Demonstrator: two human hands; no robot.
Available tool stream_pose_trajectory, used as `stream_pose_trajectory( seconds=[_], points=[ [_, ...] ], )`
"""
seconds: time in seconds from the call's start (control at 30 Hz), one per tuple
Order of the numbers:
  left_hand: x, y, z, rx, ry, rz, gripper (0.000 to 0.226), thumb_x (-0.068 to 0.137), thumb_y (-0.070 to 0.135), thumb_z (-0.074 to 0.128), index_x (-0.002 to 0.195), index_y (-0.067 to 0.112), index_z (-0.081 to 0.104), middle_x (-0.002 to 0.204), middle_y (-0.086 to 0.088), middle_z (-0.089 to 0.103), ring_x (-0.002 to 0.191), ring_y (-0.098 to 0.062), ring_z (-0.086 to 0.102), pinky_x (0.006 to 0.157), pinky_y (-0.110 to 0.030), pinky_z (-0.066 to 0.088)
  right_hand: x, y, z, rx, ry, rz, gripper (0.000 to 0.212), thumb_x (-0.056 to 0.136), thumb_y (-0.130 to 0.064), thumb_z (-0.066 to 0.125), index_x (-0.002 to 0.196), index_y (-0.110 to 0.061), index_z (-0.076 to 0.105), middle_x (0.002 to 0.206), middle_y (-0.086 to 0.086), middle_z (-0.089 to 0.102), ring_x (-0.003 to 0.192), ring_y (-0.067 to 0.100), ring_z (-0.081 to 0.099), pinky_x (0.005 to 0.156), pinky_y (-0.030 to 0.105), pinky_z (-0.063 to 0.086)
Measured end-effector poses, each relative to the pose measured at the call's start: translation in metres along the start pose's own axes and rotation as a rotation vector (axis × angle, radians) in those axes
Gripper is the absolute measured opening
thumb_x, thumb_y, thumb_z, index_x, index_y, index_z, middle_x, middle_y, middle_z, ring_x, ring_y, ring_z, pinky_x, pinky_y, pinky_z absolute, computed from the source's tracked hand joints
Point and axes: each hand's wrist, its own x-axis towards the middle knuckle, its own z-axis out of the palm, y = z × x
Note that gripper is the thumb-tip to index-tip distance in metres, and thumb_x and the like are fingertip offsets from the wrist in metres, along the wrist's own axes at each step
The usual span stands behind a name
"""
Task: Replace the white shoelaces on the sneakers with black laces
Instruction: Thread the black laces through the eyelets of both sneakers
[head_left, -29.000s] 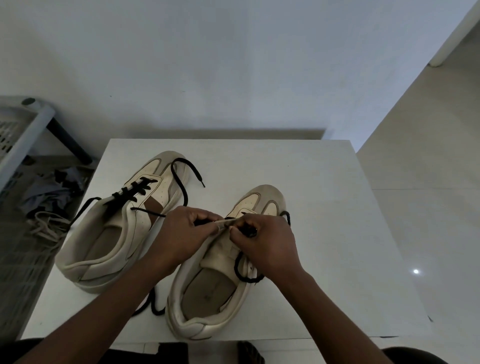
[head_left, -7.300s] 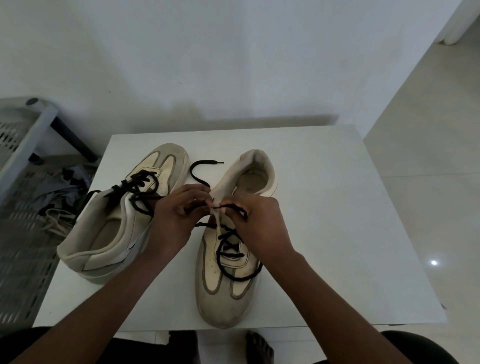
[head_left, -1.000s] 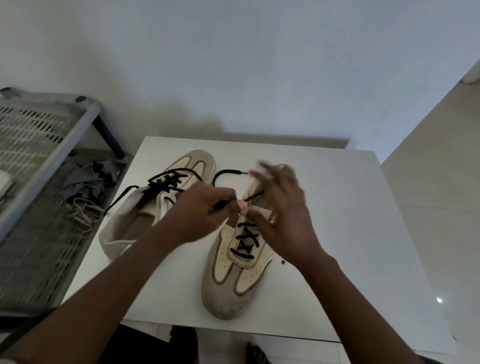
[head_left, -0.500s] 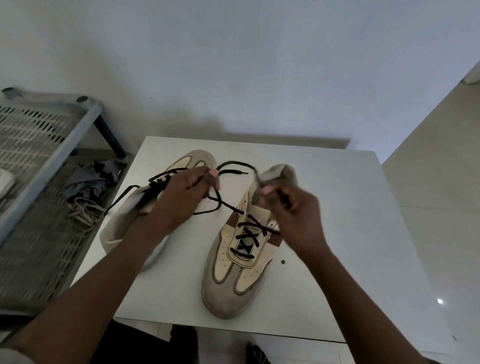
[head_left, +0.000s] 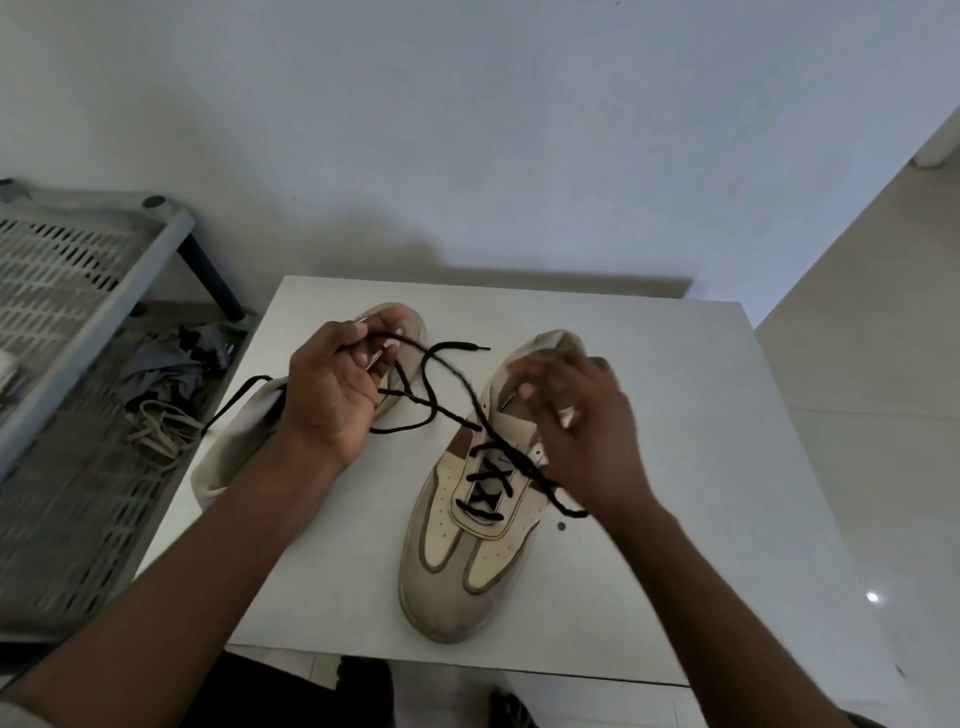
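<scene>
Left hand (head_left: 332, 400): palm up, fingers curled round a strand of the black lace (head_left: 434, 410), held up over the toe end of the far sneaker (head_left: 228, 447). Right hand (head_left: 582, 436): blurred, fingers bent, hovering over the tongue and collar of the near sneaker (head_left: 467, 577). A lace strand runs under the wrist and comes out at its near side, but can't tell if the hand has hold of it.

The lace is threaded thru the lower eyelets of the near sneaker in a few crosses. Upper eyelets not done. The loose part loops across the table (head_left: 649, 467) btwn the two shoes, w/ its tip lying free near the heel of the near sneaker.

The near sneaker sits mid-table, toe toward the person. The far sneaker is at the left edge, mostly hidden behind the left hand and forearm, w/ a black strand trailing off its heel end.

Left of the table: grey slatted rack (head_left: 78, 291). On its lower shelf, a pile of white laces (head_left: 156, 426) and dark cloth (head_left: 171, 364).
</scene>
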Motion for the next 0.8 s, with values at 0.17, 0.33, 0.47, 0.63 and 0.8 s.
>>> stream_pose_trajectory(
  seconds=[0.17,0.33,0.47,0.63,0.8],
  points=[
    [-0.002,-0.003,0.004,0.126,0.036,-0.038,0.038,0.084,0.008,0.046,0.048,0.02,0.047,0.052,0.003,0.047,0.038,-0.01,0.037,0.041,-0.019,0.031,0.003,0.023,-0.017,-0.061,-0.267,0.111,0.026,0.085,-0.014,0.07,0.105,-0.03,0.07,0.11,-0.02,0.065,0.101,0.005,0.047,0.076,0.007,0.033],
    [-0.014,-0.013,0.011,0.648,-0.181,-0.086,0.021,0.094,0.015,0.054,0.073,0.014,0.052,0.059,0.0,0.043,0.04,-0.006,0.024,0.041,-0.017,0.022,0.002,0.025,-0.012,-0.148,-0.302,0.059,0.024,0.083,-0.025,0.074,0.104,-0.034,0.071,0.112,-0.025,0.061,0.103,0.002,0.04,0.076,0.009,0.03],
    [-0.024,-0.017,0.026,0.933,-0.286,-0.079,0.012,0.095,0.015,0.055,0.104,0.012,0.063,0.076,-0.006,0.07,0.056,0.006,0.058,0.062,-0.013,0.036,0.003,0.029,-0.019,-0.164,-0.406,0.091,0.018,0.081,-0.026,0.075,0.096,-0.035,0.073,0.102,-0.028,0.061,0.091,0.002,0.045,0.07,0.013,0.032],
    [-0.028,-0.033,0.022,1.111,-0.365,0.003,0.014,0.092,0.02,0.06,0.092,0.024,0.074,0.082,0.008,0.073,0.085,-0.009,0.068,0.08,-0.025,0.051,0.006,0.029,-0.03,0.068,-0.491,0.205,0.027,0.082,-0.006,0.072,0.088,-0.032,0.073,0.091,-0.014,0.072,0.08,-0.004,0.061,0.07,0.012,0.044],
    [-0.036,-0.062,0.03,1.44,-0.38,0.49,0.018,0.08,0.01,0.074,0.094,0.022,0.077,0.084,0.007,0.058,0.082,-0.012,0.049,0.07,-0.022,0.037,0.003,0.031,-0.034,0.095,-0.446,0.173,0.026,0.08,0.005,0.071,0.089,-0.02,0.072,0.084,-0.012,0.071,0.076,-0.006,0.061,0.067,0.007,0.043]
  ],
)
